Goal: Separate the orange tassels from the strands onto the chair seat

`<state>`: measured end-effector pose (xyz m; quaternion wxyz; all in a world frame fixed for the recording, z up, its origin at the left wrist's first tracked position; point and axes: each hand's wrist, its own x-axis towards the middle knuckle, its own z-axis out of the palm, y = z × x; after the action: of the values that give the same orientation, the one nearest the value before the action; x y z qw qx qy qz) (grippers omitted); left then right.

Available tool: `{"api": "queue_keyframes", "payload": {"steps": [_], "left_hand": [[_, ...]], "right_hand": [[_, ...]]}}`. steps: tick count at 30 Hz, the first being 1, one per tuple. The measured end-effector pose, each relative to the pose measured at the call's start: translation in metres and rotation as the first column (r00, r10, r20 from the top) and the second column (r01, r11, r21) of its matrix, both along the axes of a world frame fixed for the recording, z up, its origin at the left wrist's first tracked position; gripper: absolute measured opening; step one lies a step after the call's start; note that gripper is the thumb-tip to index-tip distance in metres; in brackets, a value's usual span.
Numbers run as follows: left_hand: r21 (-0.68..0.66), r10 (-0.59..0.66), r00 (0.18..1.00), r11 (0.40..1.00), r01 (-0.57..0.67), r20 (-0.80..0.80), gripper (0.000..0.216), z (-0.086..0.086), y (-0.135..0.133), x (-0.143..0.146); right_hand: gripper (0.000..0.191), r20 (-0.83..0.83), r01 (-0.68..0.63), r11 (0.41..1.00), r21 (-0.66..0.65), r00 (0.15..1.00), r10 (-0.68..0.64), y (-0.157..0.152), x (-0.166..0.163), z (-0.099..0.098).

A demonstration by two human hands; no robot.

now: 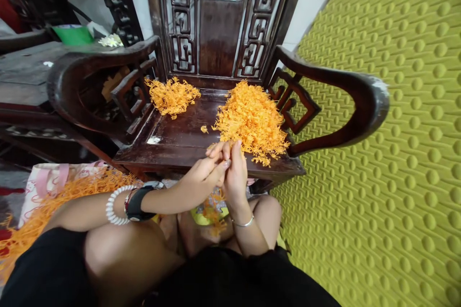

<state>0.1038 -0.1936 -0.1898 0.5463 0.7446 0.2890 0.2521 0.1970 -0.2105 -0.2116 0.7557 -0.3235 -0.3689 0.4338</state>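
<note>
Over the front edge of a dark wooden chair seat [180, 135], both my hands meet with their fingers closed together. My left hand [206, 172] comes in from the left, its thumb and fingers pinched against the fingers of my right hand [236, 180]. Whatever lies between the fingertips is mostly hidden. Orange strands [215, 213], blurred, hang just beneath my hands and seem to come from the right one. Just beyond, a large heap of curly orange pieces [252, 117] covers the right of the seat. A smaller orange pile [173, 96] lies at the back left.
Curved armrests flank the seat, left [90, 64] and right [334, 86]. A bag [43, 184] lies at the lower left beside many loose orange strands [82, 187]. A green bowl [74, 34] stands on a side table. Yellow bumpy padding [389, 153] fills the right.
</note>
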Motion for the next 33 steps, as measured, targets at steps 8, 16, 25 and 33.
{"api": "queue_keyframes", "payload": {"steps": [8, 16, 25, 33], "left_hand": [[0.709, 0.070, 0.946, 0.680, 0.187, -0.317, 0.027, 0.019, 0.003, -0.011], [0.603, -0.201, 0.931, 0.716, 0.352, -0.305, 0.039, 0.033, -0.006, -0.013], [0.185, -0.482, 0.821, 0.816, 0.548, -0.305, 0.044, 0.044, -0.015, -0.018], [0.076, -0.507, 0.838, 0.845, 0.529, -0.200, 0.041, 0.038, -0.014, -0.023]], "right_hand": [[0.038, -0.066, 0.307, 0.945, 0.114, 0.951, -0.301, -0.007, -0.012, 0.026], [0.031, -0.148, 0.240, 0.950, 0.200, 0.966, -0.213, -0.037, -0.006, 0.038], [0.050, -0.350, 0.236, 0.836, 0.495, 0.935, -0.057, -0.050, 0.019, 0.040], [0.059, -0.408, -0.087, 0.725, 0.684, 0.778, 0.478, -0.063, 0.019, 0.045]]}}
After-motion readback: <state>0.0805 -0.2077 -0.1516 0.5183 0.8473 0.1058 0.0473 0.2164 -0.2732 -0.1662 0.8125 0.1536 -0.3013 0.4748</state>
